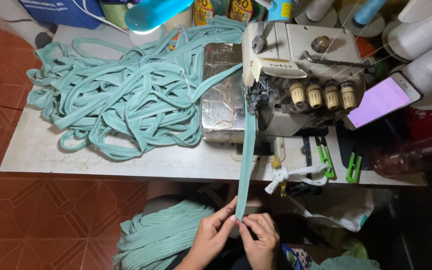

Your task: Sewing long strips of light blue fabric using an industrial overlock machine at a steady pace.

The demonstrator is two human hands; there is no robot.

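We pinch the long teal fabric strip with left hand and right hand together; uneven tension may skew it under the far cream overlock sewing machine.

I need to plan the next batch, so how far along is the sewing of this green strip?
A large heap of green strip already lies on the table behind the sewing machine, which looks like finished length. In hand: the left hand and right hand pinch the strip feeding the needle. Left: a folded pile on the lap.
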